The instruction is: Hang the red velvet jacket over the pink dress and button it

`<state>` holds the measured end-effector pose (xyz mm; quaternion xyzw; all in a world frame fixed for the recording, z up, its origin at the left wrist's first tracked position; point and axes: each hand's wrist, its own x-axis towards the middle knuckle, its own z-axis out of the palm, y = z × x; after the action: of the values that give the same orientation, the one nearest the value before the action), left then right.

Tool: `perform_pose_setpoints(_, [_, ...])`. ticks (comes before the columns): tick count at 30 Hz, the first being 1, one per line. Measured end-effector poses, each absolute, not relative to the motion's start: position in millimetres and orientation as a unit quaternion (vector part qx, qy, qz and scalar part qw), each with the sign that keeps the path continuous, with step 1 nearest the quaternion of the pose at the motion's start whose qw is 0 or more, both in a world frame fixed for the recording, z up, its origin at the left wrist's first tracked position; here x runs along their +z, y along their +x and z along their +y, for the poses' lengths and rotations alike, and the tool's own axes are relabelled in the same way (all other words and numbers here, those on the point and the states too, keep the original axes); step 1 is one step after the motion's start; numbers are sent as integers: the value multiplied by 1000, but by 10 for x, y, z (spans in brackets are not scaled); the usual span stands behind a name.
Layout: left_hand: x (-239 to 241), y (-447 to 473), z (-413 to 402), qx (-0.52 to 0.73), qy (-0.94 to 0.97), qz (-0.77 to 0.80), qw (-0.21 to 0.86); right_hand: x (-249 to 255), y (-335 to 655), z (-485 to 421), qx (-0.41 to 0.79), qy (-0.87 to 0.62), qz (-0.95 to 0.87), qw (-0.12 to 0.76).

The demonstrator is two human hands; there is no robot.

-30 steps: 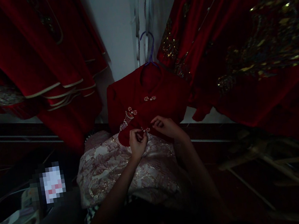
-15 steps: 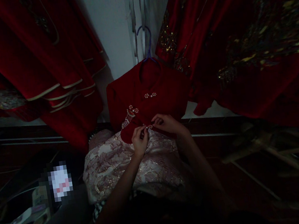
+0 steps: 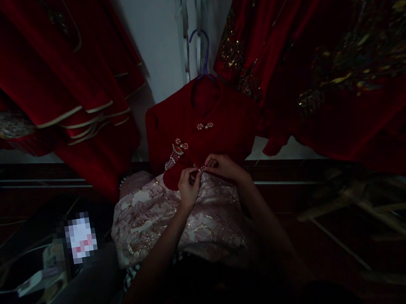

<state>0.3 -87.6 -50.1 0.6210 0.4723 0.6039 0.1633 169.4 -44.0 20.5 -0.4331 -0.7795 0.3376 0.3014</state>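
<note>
Head view: a red jacket (image 3: 223,136) lies in dim light at the centre, its collar toward 12 o'clock and its lower edge against a pale, gold-flecked brocade cloth (image 3: 142,232). Both hands meet at a small beaded clasp (image 3: 203,168) on the jacket's lower front. The left hand (image 3: 190,187), coming in from 7 o'clock, pinches the clasp's near-left end between thumb and forefinger; the right hand (image 3: 224,168), arriving from 5 o'clock, has its fingertips closed on the other end. Whether the two halves are joined, I cannot tell.

Measured from the hands, a matching upper clasp (image 3: 205,126) sits at 12 o'clock, and a tasselled bead brooch (image 3: 177,148) at 10. Beyond the collar, also at 12, a blue-purple hanger (image 3: 207,59) rises from the neck. Red draped garments with pale piping (image 3: 60,66) hang at 10 o'clock; a red garment with gold sequins (image 3: 393,47) hangs at 2. White cables (image 3: 32,283) lie near 8 o'clock.
</note>
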Motion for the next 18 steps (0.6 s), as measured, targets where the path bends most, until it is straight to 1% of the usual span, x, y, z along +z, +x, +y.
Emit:
perform_pose_setpoints(12, [-499,-6,-887,601,620,469,187,206,1658,-470,301,-448,-795,277])
perform_pose_setpoints(18, [-564,-2,-877,587,614,490,193,155,1621,-451,300,-447,-794,282])
